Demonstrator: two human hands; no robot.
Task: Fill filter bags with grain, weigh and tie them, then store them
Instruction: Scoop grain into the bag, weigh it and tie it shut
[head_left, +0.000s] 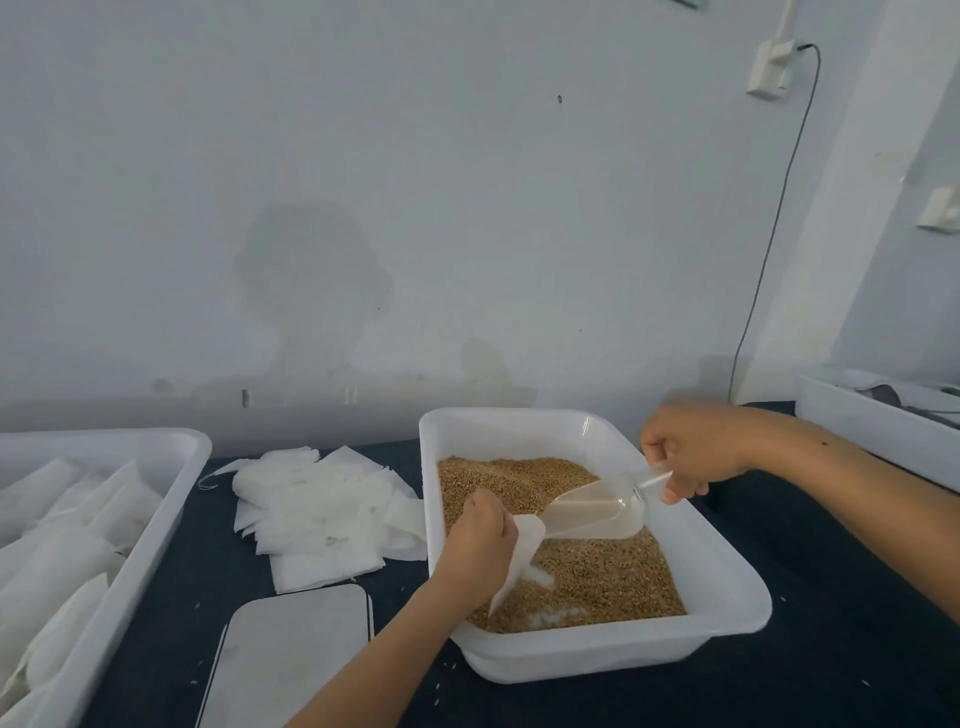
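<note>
A white plastic tub (727, 587) holds brown grain (602, 577) at the centre right of the dark table. Over the grain, my left hand (475, 551) grips a white filter bag (519, 556) that hangs slanted with its mouth up. My right hand (685, 452) grips the handle of a clear plastic scoop (597, 512). The scoop's lip touches the bag's mouth. The scoop looks see-through, and whether grain is in it is unclear.
A loose pile of flat filter bags (317, 504) lies left of the tub. A white tray (171, 467) at the far left holds several white bags. A flat scale platform (296, 654) sits at the near edge. Another white bin (872, 421) stands at the right, with a cable (769, 249) above.
</note>
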